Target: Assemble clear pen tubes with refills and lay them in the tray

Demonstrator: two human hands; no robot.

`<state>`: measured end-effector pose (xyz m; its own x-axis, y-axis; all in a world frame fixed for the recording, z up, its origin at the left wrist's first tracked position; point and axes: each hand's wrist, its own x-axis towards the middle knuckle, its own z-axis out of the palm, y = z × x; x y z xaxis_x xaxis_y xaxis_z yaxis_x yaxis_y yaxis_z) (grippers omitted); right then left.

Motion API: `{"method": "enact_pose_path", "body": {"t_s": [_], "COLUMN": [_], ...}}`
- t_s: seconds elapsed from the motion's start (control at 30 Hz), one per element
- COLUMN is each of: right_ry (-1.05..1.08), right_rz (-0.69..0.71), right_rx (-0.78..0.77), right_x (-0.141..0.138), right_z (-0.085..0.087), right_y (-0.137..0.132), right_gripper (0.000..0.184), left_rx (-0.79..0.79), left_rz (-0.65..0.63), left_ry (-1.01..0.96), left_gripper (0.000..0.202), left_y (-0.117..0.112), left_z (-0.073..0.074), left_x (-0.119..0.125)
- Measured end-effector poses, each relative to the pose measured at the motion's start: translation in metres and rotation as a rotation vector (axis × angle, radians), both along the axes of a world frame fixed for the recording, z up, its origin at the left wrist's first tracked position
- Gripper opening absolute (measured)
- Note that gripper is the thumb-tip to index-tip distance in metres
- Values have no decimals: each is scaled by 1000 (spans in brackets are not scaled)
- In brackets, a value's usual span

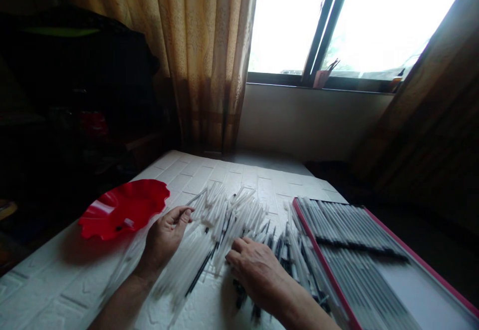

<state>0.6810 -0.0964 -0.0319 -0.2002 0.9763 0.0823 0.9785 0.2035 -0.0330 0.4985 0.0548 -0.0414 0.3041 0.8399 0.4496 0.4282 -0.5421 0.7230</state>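
Note:
A loose heap of white pen barrels and thin dark refills (232, 220) lies on the white brick-patterned table (243, 175). My left hand (164, 237) hovers at the heap's left edge, fingers curled in a pinch on a thin white barrel (196, 199). My right hand (254, 265) rests palm down on the middle of the heap, its fingers bent over the pens; what they hold, if anything, is hidden. A red wavy-edged bowl (123, 207) sits left of my left hand with a small white piece inside.
A pink-rimmed flat tray (415, 260) at the right holds several rows of assembled pens laid side by side. A curtain (198, 60) hangs behind the table, beside a bright window (355, 20). Dark furniture fills the left side.

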Motion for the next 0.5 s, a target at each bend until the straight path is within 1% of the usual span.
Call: {"method": "enact_pose_path", "body": {"t_s": [0.07,0.13,0.23,0.3,0.33,0.4,0.5], "right_ry": [17,77,259,404,472,593,736], "right_rz": [0,-12,-8,-3,-17,-61,-123], "right_rx": [24,97,332,511,574,636,619], "right_x": [2,7,18,25,27,30,30], "right_z": [-1,0,1,2,3,3,0], "right_y": [-3,-10,-24,-33,-36,-41,-43], "right_gripper": [11,13,14,16,16,16,13], "left_rx": [3,8,30,50,57,84,109], "left_rz": [-22,-61,-185,-280,-316,-339,-308], "left_ry": [34,80,176,246,288,450,691], "left_gripper": [40,38,26,15,10,3,5], "left_y": [0,-3,-14,-26,-33,-46,-60], "left_z": [-1,-2,-1,2,4,9,12], "left_x": [1,1,3,3,4,5,6]}}
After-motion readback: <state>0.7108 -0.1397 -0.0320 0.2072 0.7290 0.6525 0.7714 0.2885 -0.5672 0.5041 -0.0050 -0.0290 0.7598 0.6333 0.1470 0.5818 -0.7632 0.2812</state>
